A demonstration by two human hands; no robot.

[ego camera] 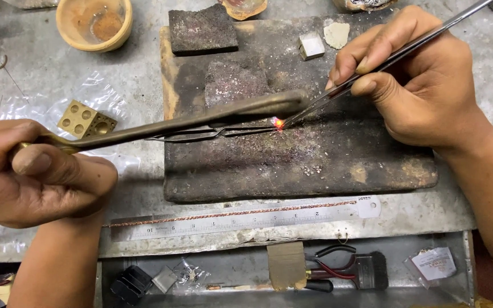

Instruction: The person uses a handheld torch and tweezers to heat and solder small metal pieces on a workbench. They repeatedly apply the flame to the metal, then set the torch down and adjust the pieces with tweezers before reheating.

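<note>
Red-hot glowing bead [279, 122] at tweezer tips

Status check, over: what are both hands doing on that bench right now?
Left hand grips brass blowpipe torch. Right hand holds steel tweezers, tips at glowing red piece on charred soldering block. Nothing blocking.

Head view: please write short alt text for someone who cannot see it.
The left hand aims a brass torch and the right hand aims steel tweezers at a glowing red piece on a charred soldering block. A steel ruler lies in front, with a brass dapping cube at left.
</note>
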